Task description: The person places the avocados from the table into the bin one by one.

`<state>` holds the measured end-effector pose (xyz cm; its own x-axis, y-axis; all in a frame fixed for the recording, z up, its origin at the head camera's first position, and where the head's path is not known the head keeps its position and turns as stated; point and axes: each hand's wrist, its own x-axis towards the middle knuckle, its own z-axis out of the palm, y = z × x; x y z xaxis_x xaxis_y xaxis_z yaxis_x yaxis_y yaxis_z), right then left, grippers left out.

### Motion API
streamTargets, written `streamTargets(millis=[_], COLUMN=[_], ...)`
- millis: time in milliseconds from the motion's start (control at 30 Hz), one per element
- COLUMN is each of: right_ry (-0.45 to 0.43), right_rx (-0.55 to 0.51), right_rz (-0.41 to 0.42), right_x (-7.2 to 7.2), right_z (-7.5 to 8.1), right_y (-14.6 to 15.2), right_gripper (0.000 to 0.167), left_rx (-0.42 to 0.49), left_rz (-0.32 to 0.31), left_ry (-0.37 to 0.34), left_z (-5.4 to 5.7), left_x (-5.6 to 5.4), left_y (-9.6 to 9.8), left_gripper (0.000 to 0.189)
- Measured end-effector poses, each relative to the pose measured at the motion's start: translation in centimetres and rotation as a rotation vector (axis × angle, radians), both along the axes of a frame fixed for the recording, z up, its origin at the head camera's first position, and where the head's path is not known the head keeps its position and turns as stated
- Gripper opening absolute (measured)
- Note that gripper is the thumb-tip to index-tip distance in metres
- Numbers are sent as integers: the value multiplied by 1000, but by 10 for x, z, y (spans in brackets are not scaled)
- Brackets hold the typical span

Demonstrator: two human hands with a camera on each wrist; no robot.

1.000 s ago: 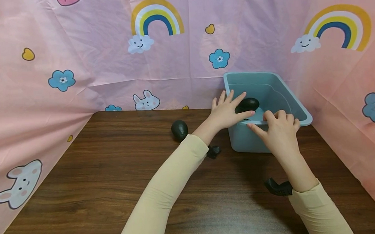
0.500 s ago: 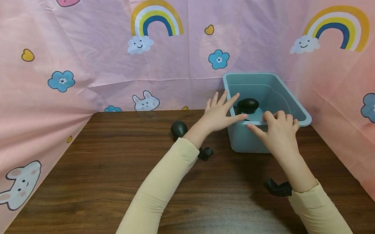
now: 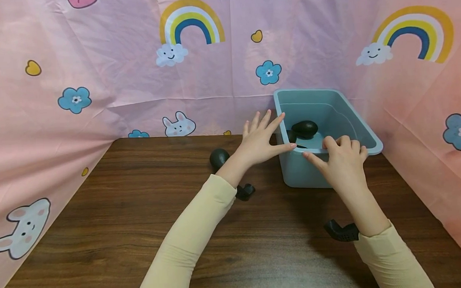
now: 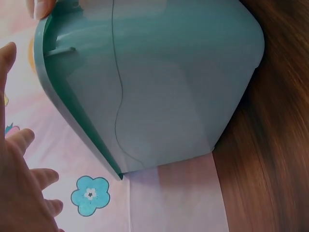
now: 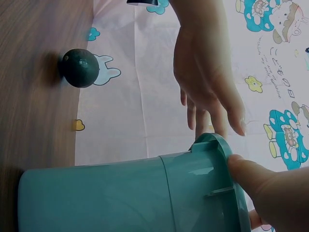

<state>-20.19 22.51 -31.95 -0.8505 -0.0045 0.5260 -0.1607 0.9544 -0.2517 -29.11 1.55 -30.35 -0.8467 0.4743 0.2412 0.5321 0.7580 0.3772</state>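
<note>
A light blue plastic bin [image 3: 308, 170] stands at the back right of the table. My right hand [image 3: 345, 164] holds its front rim, thumb outside and fingers over the inside; the right wrist view shows the thumb [image 5: 251, 176] right at the lip. My left hand [image 3: 257, 140] is spread with straight fingers beside the bin's left rim, holding nothing. Inside the bin lies a dark green avocado [image 3: 305, 129], with another dark shape [image 3: 291, 136] beside it, partly hidden by the wall. One more avocado [image 3: 218, 158] rests on the table behind my left forearm, partly covered by it.
The brown wood-grain table [image 3: 113, 219] is bordered by a pink printed cloth [image 3: 219, 75] at the back and both sides. The bin stands close to the back cloth. Black wrist mounts [image 3: 341, 231] stick out from both forearms.
My left hand has moved left, from over the bin's left side to beside its rim, uncovering more of the avocado inside. My right hand has stayed on the rim.
</note>
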Motion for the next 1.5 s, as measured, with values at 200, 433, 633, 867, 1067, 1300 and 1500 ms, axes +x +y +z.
streamTargets(millis=[200, 433, 633, 867, 1067, 1300, 1500], right_ry=[-3, 0, 0, -3, -3, -15, -13], right_rx=[-1, -2, -3, -4, -13, -22, -27], right_rz=[-1, 1, 1, -5, -2, 2, 3], right_x=[0, 0, -1, -1, 0, 0, 1], right_z=[0, 0, 0, 1, 1, 1, 1], right_y=[0, 0, -1, -1, -1, -1, -1], right_gripper=[55, 54, 53, 54, 54, 54, 54], left_rx=[12, 33, 71, 115, 154, 183, 219], left_rz=[16, 14, 16, 22, 24, 31, 36], left_ry=[26, 51, 64, 65, 55, 38, 31], left_z=[-2, -4, -9, -16, -23, -30, -36], left_x=[2, 7, 10, 11, 12, 12, 10], left_y=[-6, -13, -20, -25, -28, -33, -39], left_gripper=[92, 93, 94, 96, 96, 97, 97])
